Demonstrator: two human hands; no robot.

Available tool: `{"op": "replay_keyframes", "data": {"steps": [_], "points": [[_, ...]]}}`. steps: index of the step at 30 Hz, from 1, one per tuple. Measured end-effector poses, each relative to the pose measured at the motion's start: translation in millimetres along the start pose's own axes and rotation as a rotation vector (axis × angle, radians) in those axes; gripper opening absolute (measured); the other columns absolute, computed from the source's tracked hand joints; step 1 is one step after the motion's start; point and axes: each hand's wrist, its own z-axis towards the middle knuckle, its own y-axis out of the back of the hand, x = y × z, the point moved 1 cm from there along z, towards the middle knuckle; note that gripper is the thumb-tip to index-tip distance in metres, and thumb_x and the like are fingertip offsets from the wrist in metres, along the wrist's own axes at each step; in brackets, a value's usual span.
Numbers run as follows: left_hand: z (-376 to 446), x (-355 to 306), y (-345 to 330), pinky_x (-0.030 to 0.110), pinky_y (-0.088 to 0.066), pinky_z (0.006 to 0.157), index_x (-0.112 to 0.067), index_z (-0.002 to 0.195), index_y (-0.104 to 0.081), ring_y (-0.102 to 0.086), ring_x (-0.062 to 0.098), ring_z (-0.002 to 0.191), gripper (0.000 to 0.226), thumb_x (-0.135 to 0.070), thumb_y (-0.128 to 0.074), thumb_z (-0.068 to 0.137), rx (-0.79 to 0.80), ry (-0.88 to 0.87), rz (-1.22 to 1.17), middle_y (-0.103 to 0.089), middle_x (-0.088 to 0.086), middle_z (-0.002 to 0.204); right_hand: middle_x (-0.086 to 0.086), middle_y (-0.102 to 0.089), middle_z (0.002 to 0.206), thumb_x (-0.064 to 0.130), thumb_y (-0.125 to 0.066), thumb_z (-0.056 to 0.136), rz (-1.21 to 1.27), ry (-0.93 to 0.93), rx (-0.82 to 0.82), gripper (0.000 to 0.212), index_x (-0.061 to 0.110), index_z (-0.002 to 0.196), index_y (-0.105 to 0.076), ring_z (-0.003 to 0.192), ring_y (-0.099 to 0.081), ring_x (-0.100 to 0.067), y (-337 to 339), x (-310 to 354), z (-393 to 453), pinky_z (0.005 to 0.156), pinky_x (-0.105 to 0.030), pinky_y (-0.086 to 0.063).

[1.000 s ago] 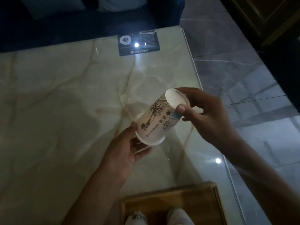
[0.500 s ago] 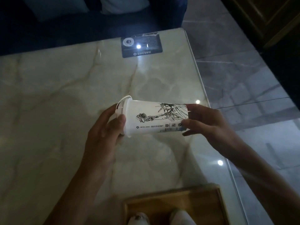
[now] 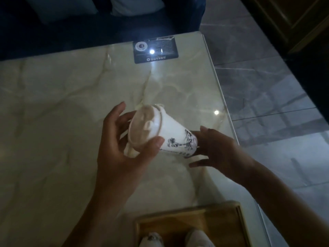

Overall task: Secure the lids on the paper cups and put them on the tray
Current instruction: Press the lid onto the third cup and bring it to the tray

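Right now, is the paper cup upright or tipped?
Tipped: the paper cup lies nearly sideways between both hands, lid toward the camera.

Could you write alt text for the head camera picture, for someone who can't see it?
Two bare hands hold a tilted paper cup above a marble table: the left hand grips its lidded end, the right hand its base. A wooden tray holding two cups lies nearer.

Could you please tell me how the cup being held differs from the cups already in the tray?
The held cup is tipped on its side above the marble table, gripped by the left hand at the lid and the right hand at the base; the tray cups stand in the wooden tray, untouched. The held cup shows fully; the tray cups are cut off by the frame edge. All look white.
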Motion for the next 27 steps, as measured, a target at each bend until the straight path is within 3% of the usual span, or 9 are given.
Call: {"op": "replay_keyframes", "data": {"steps": [3, 9, 12, 15, 17, 21, 23, 25, 27], "points": [[-8, -10, -5, 0.025, -0.052, 0.098, -0.038, 0.147, -0.04, -0.059, 0.009, 0.129, 0.095, -0.05, -0.084, 0.065, 0.084, -0.154, 0.174, -0.06, -0.015, 0.139, -0.016, -0.077, 0.126, 0.072, -0.039, 0.09, 0.002, -0.082, 0.009, 0.077, 0.018, 0.136, -0.069, 0.123, -0.068, -0.041, -9, -5, 6, 0.103, -0.053, -0.054], [-16, -21, -16, 0.033, -0.047, 0.108, -0.028, 0.156, -0.024, -0.055, 0.028, 0.132, 0.104, -0.049, -0.08, 0.071, 0.128, -0.323, 0.323, -0.056, 0.003, 0.143, -0.012, -0.075, 0.126, 0.054, -0.048, 0.107, -0.162, -0.043, -0.069, 0.037, 0.032, 0.126, -0.071, 0.116, -0.072, -0.033, -26, -1, 7, 0.104, -0.06, -0.057], [-15, -22, -18, 0.033, -0.046, 0.109, -0.026, 0.157, -0.02, -0.055, 0.029, 0.131, 0.106, -0.051, -0.078, 0.072, 0.098, -0.341, 0.366, -0.056, 0.006, 0.142, -0.004, -0.074, 0.133, 0.066, -0.052, 0.101, -0.101, -0.003, -0.082, 0.05, 0.035, 0.138, -0.064, 0.119, -0.072, -0.027, -26, -3, 4, 0.108, -0.059, -0.055], [-13, -22, -21, 0.024, -0.043, 0.108, -0.017, 0.157, -0.024, -0.053, 0.028, 0.13, 0.105, -0.055, -0.076, 0.074, 0.065, -0.351, 0.442, -0.056, 0.01, 0.141, -0.003, -0.069, 0.144, 0.085, -0.068, 0.072, 0.063, 0.045, 0.036, 0.087, 0.04, 0.146, -0.059, 0.129, -0.068, -0.031, -26, -4, -2, 0.113, -0.061, -0.05], [-13, -22, -25, 0.023, -0.042, 0.106, -0.011, 0.155, -0.03, -0.053, 0.03, 0.129, 0.103, -0.057, -0.075, 0.075, 0.054, -0.36, 0.487, -0.057, 0.014, 0.14, 0.003, -0.068, 0.145, 0.09, -0.072, 0.061, 0.03, 0.086, 0.091, 0.097, 0.045, 0.146, -0.058, 0.132, -0.067, -0.027, -29, -2, -3, 0.115, -0.06, -0.049], [-14, -22, -29, 0.013, -0.037, 0.106, -0.019, 0.159, -0.02, -0.047, 0.021, 0.131, 0.113, -0.067, -0.073, 0.071, 0.116, -0.347, 0.499, -0.055, 0.009, 0.145, 0.001, -0.068, 0.145, 0.082, -0.078, 0.064, -0.011, 0.105, 0.098, 0.102, 0.036, 0.151, -0.053, 0.135, -0.064, -0.024, -29, 0, 0, 0.119, -0.061, -0.042], [-15, -19, -25, 0.018, -0.04, 0.109, -0.028, 0.161, -0.016, -0.049, 0.016, 0.135, 0.111, -0.072, -0.07, 0.075, 0.146, -0.323, 0.404, -0.054, 0.001, 0.148, -0.003, -0.071, 0.141, 0.08, -0.08, 0.064, 0.003, 0.121, 0.095, 0.094, 0.034, 0.144, -0.061, 0.132, -0.066, -0.028, -26, 2, -1, 0.118, -0.061, -0.045], [-14, -14, -21, 0.029, -0.046, 0.109, -0.039, 0.161, -0.017, -0.055, 0.018, 0.136, 0.096, -0.065, -0.068, 0.084, 0.147, -0.233, 0.212, -0.055, -0.007, 0.149, -0.006, -0.074, 0.133, 0.082, -0.082, 0.059, 0.04, 0.134, 0.08, 0.082, 0.039, 0.128, -0.073, 0.127, -0.068, -0.034, -22, 2, -1, 0.115, -0.059, -0.049], [-12, -9, -18, 0.027, -0.051, 0.104, -0.039, 0.158, -0.028, -0.061, 0.014, 0.131, 0.081, -0.047, -0.069, 0.089, 0.125, -0.163, 0.061, -0.062, -0.014, 0.142, -0.011, -0.074, 0.126, 0.087, -0.079, 0.055, 0.058, 0.14, 0.058, 0.074, 0.044, 0.115, -0.078, 0.123, -0.068, -0.039, -18, 0, -2, 0.108, -0.054, -0.054]]}}
